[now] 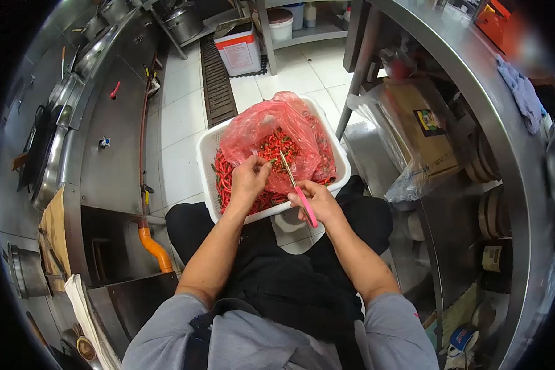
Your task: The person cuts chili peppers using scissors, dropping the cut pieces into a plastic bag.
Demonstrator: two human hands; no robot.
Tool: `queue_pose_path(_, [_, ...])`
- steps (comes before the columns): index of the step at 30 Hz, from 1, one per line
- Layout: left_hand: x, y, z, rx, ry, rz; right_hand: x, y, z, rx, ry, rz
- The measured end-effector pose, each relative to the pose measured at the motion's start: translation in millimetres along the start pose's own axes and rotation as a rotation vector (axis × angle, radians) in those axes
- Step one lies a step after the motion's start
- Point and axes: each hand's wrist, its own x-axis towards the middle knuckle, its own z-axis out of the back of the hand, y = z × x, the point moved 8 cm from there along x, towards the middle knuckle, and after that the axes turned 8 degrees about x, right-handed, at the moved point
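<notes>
My right hand [319, 202] grips a pair of scissors [306, 206] by its pink handles, blades pointing away over the basket. Its blade tips lie close to the fingers of my left hand [251, 177], which are pinched together around what looks like a small chili pepper with a green stem. Below both hands is a white plastic basket [345, 161] between my knees. Red chili peppers [224, 179] fill its left and near side. A crumpled red plastic bag [243, 139] lies open in the basket, with many small cut red and green chili pieces [279, 145] inside.
To the left runs a steel stove counter [114, 166] with an orange pipe [154, 250] below. On the right, a steel table [475, 68] has a cardboard box [422, 126] on its lower shelf. A floor drain grate [217, 89] and a square tin [238, 52] lie ahead.
</notes>
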Motion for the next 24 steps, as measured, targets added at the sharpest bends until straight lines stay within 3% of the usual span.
queue_pose_path(10, [-18, -39, -9, 0.101, 0.034, -0.202, 3, 0, 0, -0.043, 0.016, 0.064])
queue_pose_path(20, [-15, -26, -13, 0.261, 0.073, -0.182, 8, -12, 4, -0.102, 0.015, -0.073])
queue_pose_path(24, [7, -16, -6, 0.346, -0.026, -0.225, 7, -15, 5, -0.049, 0.015, -0.063])
